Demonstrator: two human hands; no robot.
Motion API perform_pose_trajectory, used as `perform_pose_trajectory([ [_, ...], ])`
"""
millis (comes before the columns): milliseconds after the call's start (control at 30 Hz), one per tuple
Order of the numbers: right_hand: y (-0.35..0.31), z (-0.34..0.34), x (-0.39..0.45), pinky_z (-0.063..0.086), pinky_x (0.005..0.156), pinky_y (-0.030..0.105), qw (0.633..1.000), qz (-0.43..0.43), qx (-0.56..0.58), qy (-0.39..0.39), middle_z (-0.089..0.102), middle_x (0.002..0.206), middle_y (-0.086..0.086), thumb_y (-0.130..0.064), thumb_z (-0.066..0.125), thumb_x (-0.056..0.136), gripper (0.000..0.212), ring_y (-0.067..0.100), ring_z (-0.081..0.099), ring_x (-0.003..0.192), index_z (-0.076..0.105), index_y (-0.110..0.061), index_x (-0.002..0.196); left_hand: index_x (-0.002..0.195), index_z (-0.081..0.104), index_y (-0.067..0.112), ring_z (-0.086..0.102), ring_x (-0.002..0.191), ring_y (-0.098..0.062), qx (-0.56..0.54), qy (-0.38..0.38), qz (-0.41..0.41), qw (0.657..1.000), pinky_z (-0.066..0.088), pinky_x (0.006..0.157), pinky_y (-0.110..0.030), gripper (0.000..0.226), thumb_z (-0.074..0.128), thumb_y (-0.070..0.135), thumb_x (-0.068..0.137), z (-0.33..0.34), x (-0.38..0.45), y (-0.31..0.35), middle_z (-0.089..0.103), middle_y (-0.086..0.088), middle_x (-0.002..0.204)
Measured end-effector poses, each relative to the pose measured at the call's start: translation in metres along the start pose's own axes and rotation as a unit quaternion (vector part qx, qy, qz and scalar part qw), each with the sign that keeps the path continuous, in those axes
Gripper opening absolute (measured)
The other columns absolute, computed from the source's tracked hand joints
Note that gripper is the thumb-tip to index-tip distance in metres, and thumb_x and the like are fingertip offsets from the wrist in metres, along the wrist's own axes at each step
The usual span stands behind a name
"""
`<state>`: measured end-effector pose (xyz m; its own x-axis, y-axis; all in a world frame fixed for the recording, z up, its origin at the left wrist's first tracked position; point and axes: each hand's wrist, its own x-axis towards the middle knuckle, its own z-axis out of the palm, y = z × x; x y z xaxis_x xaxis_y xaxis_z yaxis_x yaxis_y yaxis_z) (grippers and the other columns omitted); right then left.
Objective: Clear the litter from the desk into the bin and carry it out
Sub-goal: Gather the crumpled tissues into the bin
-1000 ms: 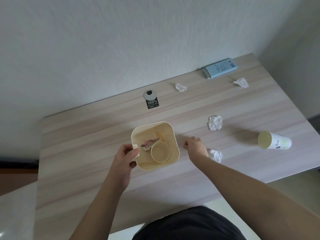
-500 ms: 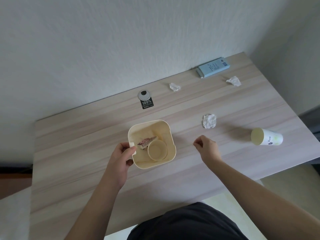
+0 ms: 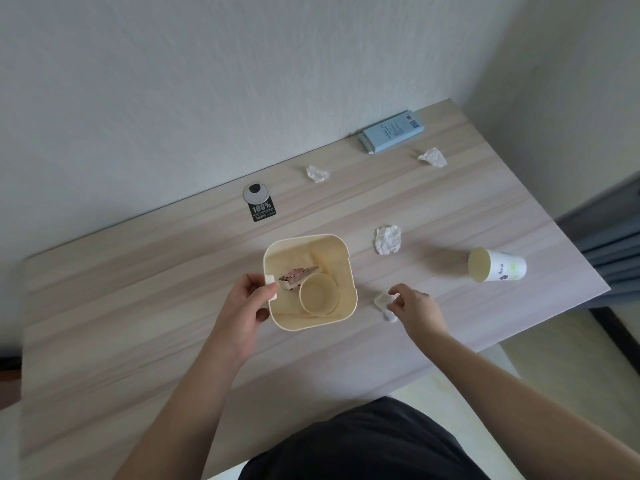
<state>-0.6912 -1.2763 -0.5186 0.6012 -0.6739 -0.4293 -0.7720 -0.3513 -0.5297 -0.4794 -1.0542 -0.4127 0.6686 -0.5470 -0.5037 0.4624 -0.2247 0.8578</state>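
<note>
A cream square bin [image 3: 341,315] stands on the wooden desk [image 3: 138,306]; inside lie a paper cup [image 3: 318,294] and a pink wrapper [image 3: 294,276]. My left hand [image 3: 247,306] grips the bin's left rim at its small tab. Just right of the bin, my right hand [image 3: 415,308] pinches a crumpled white tissue [image 3: 382,302] a little above the desk. Three more crumpled tissues lie on the desk: one in the middle [image 3: 388,240], one at the back [image 3: 317,173], one at the back right [image 3: 433,156]. A paper cup [image 3: 497,265] lies on its side at the right.
A light blue box [image 3: 391,130] rests against the wall at the back right. A grey cable grommet [image 3: 255,193] with a black label [image 3: 262,210] sits at the back. The desk's right edge meets a wall corner; dark fabric [image 3: 609,244] hangs beyond it.
My right hand went to the tissue near the front edge, closed on it and brought it left toward the bin. My left hand kept its grip on the bin.
</note>
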Motion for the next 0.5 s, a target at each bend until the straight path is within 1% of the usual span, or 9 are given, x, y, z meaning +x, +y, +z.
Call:
perform_pose_trajectory([
  [67,0.0,0.001,0.004,0.049,0.068,0.031,0.999,0.006,-0.024,-0.025,0.069,0.085,-0.002,-0.018,0.059,0.088,0.023,0.022,0.062,0.079,0.059,-0.021,0.111,0.093,0.062,0.016,0.06,0.079,-0.017,0.003,0.0,0.003,1.0,0.041,0.072,-0.037,0.043,0.074,0.039,0.059,0.005,0.002,0.003,0.067,-0.002,0.086],
  [133,-0.001,0.001,0.008,0.046,0.067,0.03,0.998,0.006,-0.049,-0.042,0.069,0.091,0.001,-0.02,0.057,0.089,0.022,0.024,0.062,0.084,0.059,-0.021,0.111,0.095,0.062,0.014,0.059,0.081,-0.018,0.003,0.001,0.004,1.0,0.041,0.072,-0.038,0.046,0.074,0.039,0.058,0.008,0.004,0.004,0.065,-0.006,0.089],
  [233,-0.003,0.002,0.015,0.038,0.062,0.028,0.995,0.013,-0.074,-0.062,0.064,0.09,0.003,-0.021,0.056,0.088,0.012,0.025,0.06,0.085,0.062,-0.016,0.096,0.094,0.062,0.015,0.058,0.081,-0.019,0.001,0.004,0.002,1.0,0.04,0.072,-0.039,0.045,0.075,0.039,0.058,0.01,0.007,0.005,0.064,-0.007,0.088],
  [267,-0.004,0.002,0.017,0.037,0.061,0.027,0.994,0.016,-0.081,-0.07,0.063,0.089,0.003,-0.021,0.056,0.088,0.011,0.025,0.059,0.084,0.063,-0.015,0.094,0.093,0.063,0.015,0.058,0.081,-0.02,0.001,0.007,0.001,1.0,0.04,0.073,-0.039,0.044,0.075,0.039,0.059,0.01,0.008,0.005,0.064,-0.006,0.088],
  [333,-0.006,0.0,0.022,0.038,0.062,0.027,0.993,0.019,-0.085,-0.085,0.064,0.093,0.005,-0.021,0.055,0.088,0.015,0.025,0.06,0.086,0.066,-0.013,0.095,0.093,0.062,0.015,0.059,0.083,-0.021,0.001,0.015,-0.002,1.0,0.04,0.075,-0.041,0.043,0.075,0.038,0.059,0.01,0.009,0.004,0.065,-0.006,0.089],
  [400,-0.008,-0.008,0.029,0.038,0.063,0.026,0.994,0.021,-0.069,-0.082,0.066,0.096,0.007,-0.021,0.057,0.088,0.016,0.024,0.06,0.085,0.068,-0.013,0.095,0.094,0.062,0.014,0.059,0.084,-0.022,0.003,0.021,-0.002,1.0,0.041,0.076,-0.043,0.044,0.075,0.039,0.06,0.01,0.009,0.004,0.066,-0.007,0.09],
  [500,-0.015,-0.029,0.044,0.037,0.062,0.026,0.997,0.016,-0.056,-0.041,0.069,0.092,0.006,-0.025,0.065,0.085,0.012,0.023,0.062,0.079,0.071,-0.015,0.088,0.096,0.062,0.013,0.06,0.084,-0.022,0.004,0.03,-0.002,1.0,0.042,0.078,-0.045,0.044,0.074,0.038,0.062,0.011,0.009,0.004,0.065,-0.008,0.092],
])
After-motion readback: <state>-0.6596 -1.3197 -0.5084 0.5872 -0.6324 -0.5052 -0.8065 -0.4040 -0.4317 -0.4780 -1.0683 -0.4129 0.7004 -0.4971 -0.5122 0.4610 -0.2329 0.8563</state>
